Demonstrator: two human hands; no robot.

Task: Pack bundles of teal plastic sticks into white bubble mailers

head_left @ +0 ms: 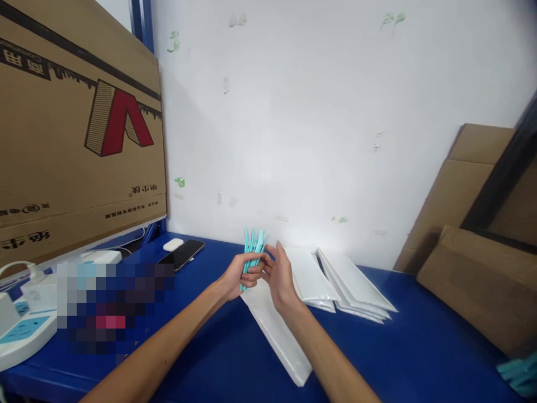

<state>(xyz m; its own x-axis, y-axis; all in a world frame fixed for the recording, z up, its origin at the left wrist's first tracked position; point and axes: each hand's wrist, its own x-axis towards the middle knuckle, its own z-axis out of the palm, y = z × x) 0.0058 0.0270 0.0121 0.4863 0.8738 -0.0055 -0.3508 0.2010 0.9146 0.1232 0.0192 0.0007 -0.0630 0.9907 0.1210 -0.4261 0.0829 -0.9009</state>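
Note:
A bundle of thin turquoise plastic sticks (251,240) with flat, pointed upper ends stands roughly upright in my left hand (238,275), whose fingers are wrapped round it. Their exact kind is too small to make out. My right hand (280,274) is close on the right side, fingers partly curled and apart, the fingertips at the bundle and at my left fingers. Whether it grips any stick is hidden. Beneath both hands lies a white plastic mailer bag (279,336), partly covered by my right wrist.
More white mailers (348,280) lie stacked against the wall. A phone (187,254), a white case (173,244) and power strips (29,336) are on the left of the blue table (201,358). Cardboard (474,291) leans at right, beside turquoise items (520,375). A large carton (79,123) stands left.

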